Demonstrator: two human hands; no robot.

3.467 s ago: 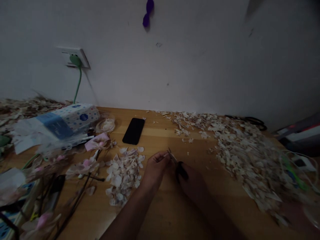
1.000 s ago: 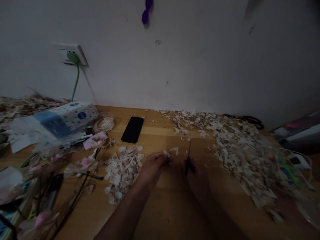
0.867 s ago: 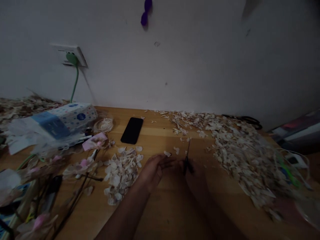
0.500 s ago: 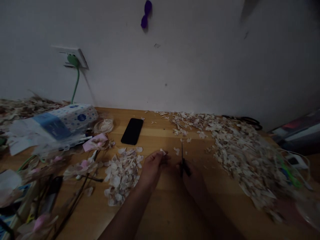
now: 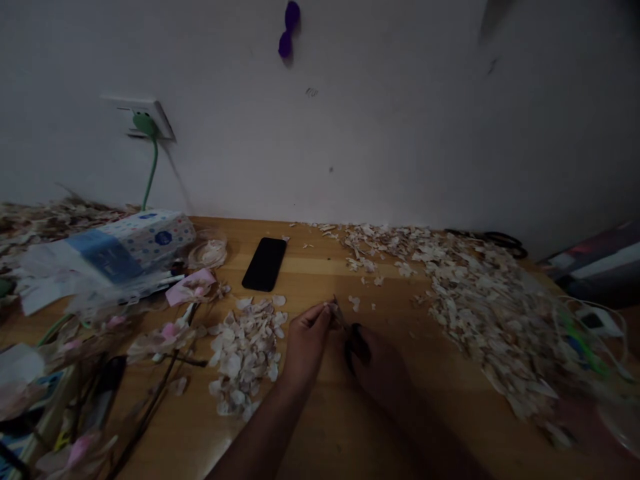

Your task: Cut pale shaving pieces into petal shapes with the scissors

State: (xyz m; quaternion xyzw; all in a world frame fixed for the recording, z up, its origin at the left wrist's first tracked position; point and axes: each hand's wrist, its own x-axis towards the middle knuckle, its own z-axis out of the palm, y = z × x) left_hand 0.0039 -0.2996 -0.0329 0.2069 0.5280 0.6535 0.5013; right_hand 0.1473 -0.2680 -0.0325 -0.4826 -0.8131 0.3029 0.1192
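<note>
Between the thumb and fingers of my left hand (image 5: 309, 331) is a small pale petal (image 5: 332, 307), mostly hidden by the fingertips. My right hand (image 5: 376, 357) grips a pair of black-handled scissors (image 5: 356, 344). The blades reach up to the petal at my left fingertips; whether they touch it I cannot tell. A heap of rounded pale petals (image 5: 245, 353) lies on the wooden table (image 5: 330, 427), just left of my left hand. A few small scraps (image 5: 355, 303) are scattered beyond my right hand.
A black phone (image 5: 265, 264) lies beyond the petal heap. At left are a tissue pack (image 5: 135, 240) and pink-white flower branches (image 5: 167, 333). A wide spread of pale scraps (image 5: 465, 293) covers the right side, with another pair of scissors (image 5: 505, 241) near the wall.
My right hand has brought the scissors leftward, tilting the blades from upright toward my left hand. My left hand still pinches the petal in nearly the same place.
</note>
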